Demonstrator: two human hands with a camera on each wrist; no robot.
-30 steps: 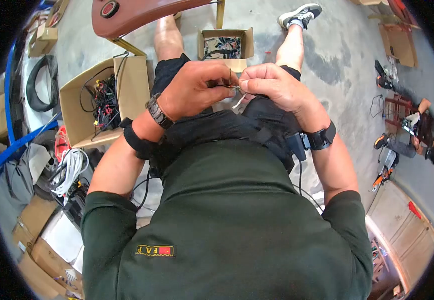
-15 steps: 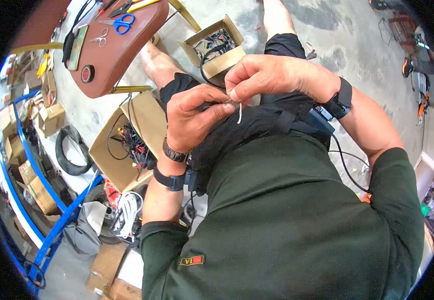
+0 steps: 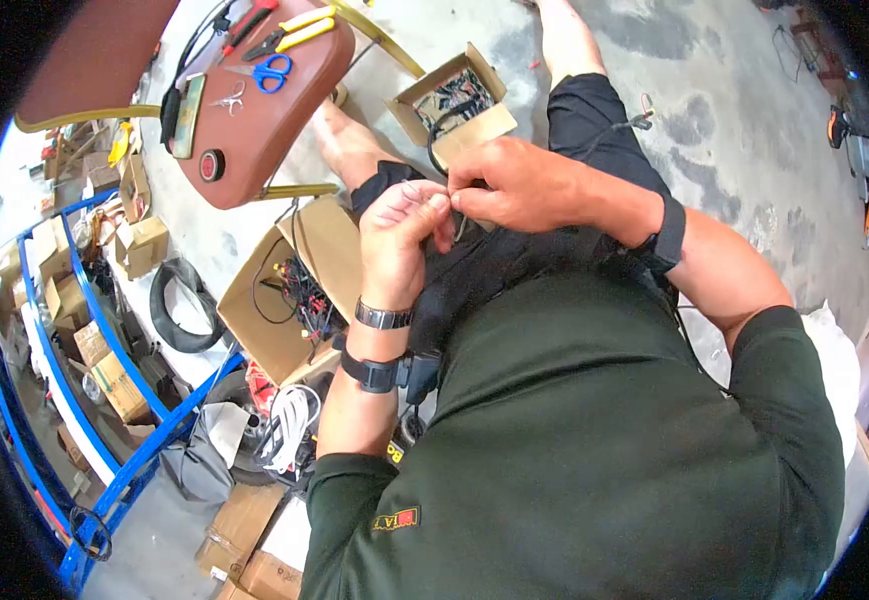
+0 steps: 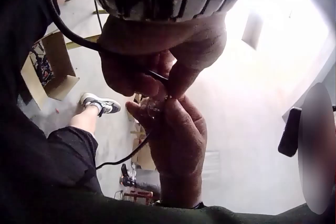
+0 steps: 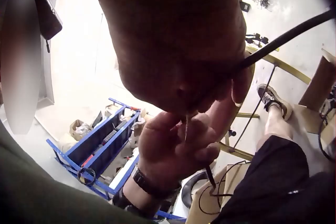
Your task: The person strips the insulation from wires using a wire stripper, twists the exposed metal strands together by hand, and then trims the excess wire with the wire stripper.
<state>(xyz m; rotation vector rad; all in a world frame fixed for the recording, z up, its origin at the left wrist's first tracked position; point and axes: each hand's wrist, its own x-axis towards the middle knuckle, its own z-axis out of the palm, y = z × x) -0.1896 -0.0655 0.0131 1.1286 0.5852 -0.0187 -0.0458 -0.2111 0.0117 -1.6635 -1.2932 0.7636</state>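
Note:
Near the lap, the left hand [image 3: 395, 235] and the right hand [image 3: 520, 190] meet at their fingertips. The left palm is turned up, with thumb and fingers pinching a black cable [image 4: 71, 35]. From the other side, the right thumb and forefinger pinch the same cable [image 5: 283, 37], close against the left fingertips. A thin pale wire [image 5: 187, 128] pokes out below the right fingers in the right wrist view. The joint between the hands is mostly hidden by the fingers.
A brown chair seat [image 3: 255, 125] at the upper left carries blue scissors [image 3: 273, 74], small scissors [image 3: 231, 97], yellow-handled pliers [image 3: 307, 27] and a phone [image 3: 190, 115]. Cardboard boxes of small parts [image 3: 480, 125] and tangled cables [image 3: 265, 265] stand on the floor. Blue shelving [image 3: 135, 455] is at left.
The head view has swung, bringing the chair seat and its tools into sight. The left hand has turned palm up. The white strip hanging below the fingertips no longer shows in the head view.

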